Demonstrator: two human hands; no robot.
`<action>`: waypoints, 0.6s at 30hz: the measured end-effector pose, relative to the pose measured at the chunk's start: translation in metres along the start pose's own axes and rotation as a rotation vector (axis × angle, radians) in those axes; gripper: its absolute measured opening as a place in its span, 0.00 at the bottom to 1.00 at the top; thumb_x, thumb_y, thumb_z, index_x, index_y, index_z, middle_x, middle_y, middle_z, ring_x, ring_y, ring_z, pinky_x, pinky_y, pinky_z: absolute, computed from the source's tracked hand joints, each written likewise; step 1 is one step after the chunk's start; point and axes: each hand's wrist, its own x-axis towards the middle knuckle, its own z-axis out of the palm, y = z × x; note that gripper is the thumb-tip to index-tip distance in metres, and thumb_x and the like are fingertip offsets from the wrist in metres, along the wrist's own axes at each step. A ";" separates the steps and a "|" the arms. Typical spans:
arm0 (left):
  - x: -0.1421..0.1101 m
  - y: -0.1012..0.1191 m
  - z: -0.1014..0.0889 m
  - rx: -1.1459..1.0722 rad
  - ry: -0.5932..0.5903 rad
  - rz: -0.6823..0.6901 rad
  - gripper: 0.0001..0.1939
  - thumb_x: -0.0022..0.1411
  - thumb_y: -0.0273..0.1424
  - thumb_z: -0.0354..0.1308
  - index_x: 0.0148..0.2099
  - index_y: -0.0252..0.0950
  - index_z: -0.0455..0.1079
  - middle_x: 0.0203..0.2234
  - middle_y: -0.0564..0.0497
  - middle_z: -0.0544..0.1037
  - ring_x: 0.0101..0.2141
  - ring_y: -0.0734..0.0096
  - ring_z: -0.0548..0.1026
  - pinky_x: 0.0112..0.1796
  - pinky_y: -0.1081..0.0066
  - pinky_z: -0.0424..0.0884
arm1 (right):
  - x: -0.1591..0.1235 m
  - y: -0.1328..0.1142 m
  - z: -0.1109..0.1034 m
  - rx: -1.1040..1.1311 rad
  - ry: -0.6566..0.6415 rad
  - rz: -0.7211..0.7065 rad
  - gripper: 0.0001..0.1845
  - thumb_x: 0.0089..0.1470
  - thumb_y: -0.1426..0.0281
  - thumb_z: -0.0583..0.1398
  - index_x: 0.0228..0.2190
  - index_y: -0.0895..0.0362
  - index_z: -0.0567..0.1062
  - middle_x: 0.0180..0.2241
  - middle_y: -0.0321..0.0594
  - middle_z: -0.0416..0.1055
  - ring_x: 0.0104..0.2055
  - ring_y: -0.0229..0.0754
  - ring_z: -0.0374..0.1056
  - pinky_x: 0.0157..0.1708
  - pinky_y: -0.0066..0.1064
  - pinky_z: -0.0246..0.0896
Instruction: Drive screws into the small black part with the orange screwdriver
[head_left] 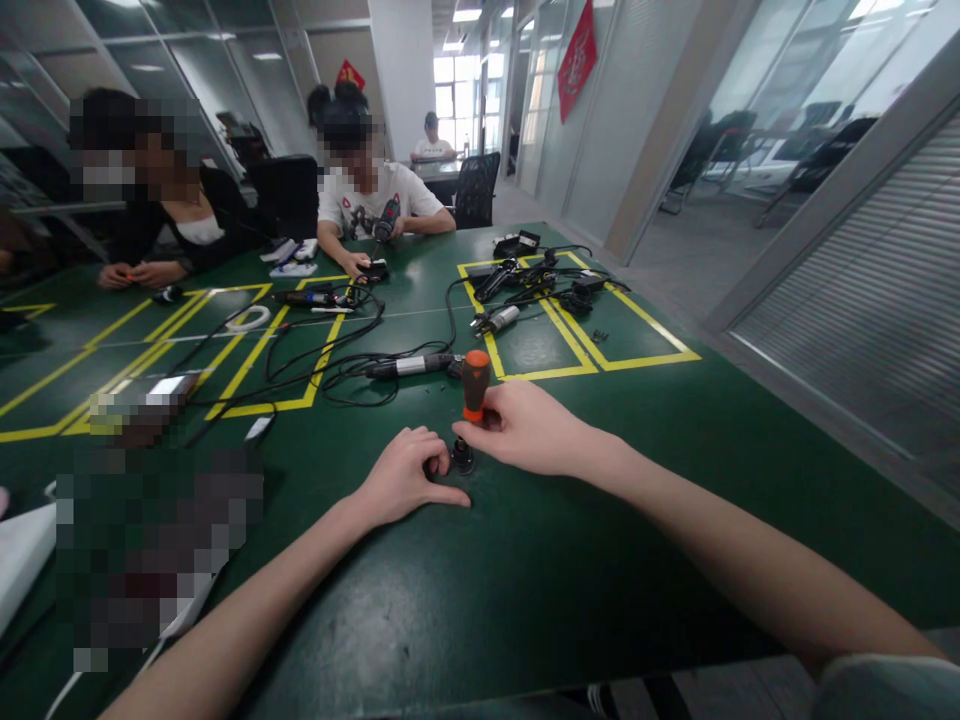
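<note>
An orange and dark grey screwdriver [475, 385] stands upright, handle up, over a small dark round part [463, 456] on the green table. My right hand [525, 425] grips the lower end of its handle from the right, thumb across the front. The tip is hidden from me by the thumb and the part. To the left of the dark part rests my left hand [409, 472], its fingers loosely curled and its thumb stretched out apart from them. No object shows in it; whether its fingertips touch the part I cannot tell.
Beyond my hands lies a silver and black corded tool [411, 366]. More tools and cables [525, 280] lie by yellow tape outlines [645, 361]. Across the table a person in a white shirt holds a drill [386, 220]; another person [161, 235] sits farther left.
</note>
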 end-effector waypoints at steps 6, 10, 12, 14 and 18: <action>-0.005 0.001 -0.005 -0.181 0.082 0.004 0.23 0.72 0.43 0.58 0.26 0.36 0.67 0.23 0.54 0.69 0.30 0.69 0.68 0.34 0.70 0.63 | -0.001 -0.001 -0.001 0.020 -0.037 0.019 0.20 0.58 0.73 0.62 0.19 0.54 0.61 0.18 0.29 0.60 0.20 0.33 0.53 0.27 0.29 0.46; -0.005 0.001 -0.007 -0.185 0.182 0.011 0.21 0.75 0.35 0.50 0.27 0.36 0.69 0.24 0.52 0.71 0.31 0.68 0.71 0.37 0.69 0.66 | -0.003 -0.005 -0.004 0.064 -0.085 0.021 0.14 0.55 0.76 0.62 0.21 0.55 0.64 0.19 0.28 0.62 0.22 0.34 0.56 0.28 0.28 0.49; -0.005 0.002 -0.007 -0.185 0.203 0.029 0.16 0.74 0.33 0.52 0.32 0.36 0.72 0.28 0.50 0.75 0.34 0.67 0.73 0.39 0.68 0.69 | -0.004 -0.006 -0.003 0.034 -0.083 0.030 0.13 0.53 0.75 0.62 0.22 0.54 0.65 0.20 0.29 0.63 0.23 0.35 0.57 0.28 0.29 0.48; -0.006 0.003 -0.007 -0.194 0.191 0.053 0.08 0.71 0.32 0.56 0.42 0.36 0.76 0.36 0.47 0.79 0.39 0.64 0.75 0.42 0.67 0.71 | -0.002 -0.005 -0.001 0.000 -0.069 0.050 0.14 0.54 0.72 0.63 0.21 0.54 0.65 0.20 0.31 0.64 0.23 0.35 0.57 0.28 0.29 0.48; -0.008 0.003 -0.005 -0.199 0.116 0.116 0.16 0.66 0.31 0.62 0.54 0.35 0.75 0.49 0.42 0.80 0.47 0.60 0.77 0.50 0.63 0.73 | 0.001 -0.003 0.003 -0.050 -0.009 0.056 0.18 0.61 0.65 0.61 0.20 0.55 0.68 0.19 0.33 0.64 0.23 0.37 0.58 0.28 0.30 0.47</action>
